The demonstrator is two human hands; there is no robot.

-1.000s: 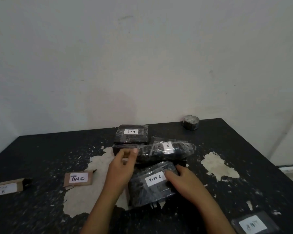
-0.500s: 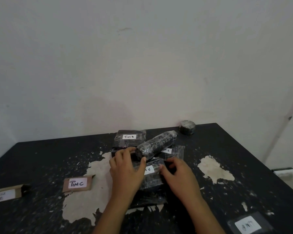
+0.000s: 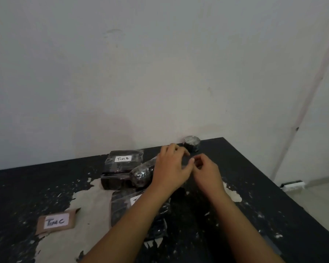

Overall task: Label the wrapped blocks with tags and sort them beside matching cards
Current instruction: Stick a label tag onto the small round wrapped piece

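Your left hand (image 3: 171,168) and right hand (image 3: 207,171) are bare; both forearms are uncovered to the frame edge. No sleeve, glove, ring or wristwear shows on you.

wrapped blocks: four in view. One tagged "Tim B" (image 3: 124,161) lies on top of a second (image 3: 113,182); a rolled one (image 3: 142,174) leans just right of that stack; a flat one (image 3: 139,209) lies in front of the stack, partly under a forearm
cards: one, brown, marked "Tim C" (image 3: 55,223), in front and left of the stack
tape rolls: one (image 3: 192,143), behind and right of the stack
hands: two, left (image 3: 169,170) and right (image 3: 207,172)
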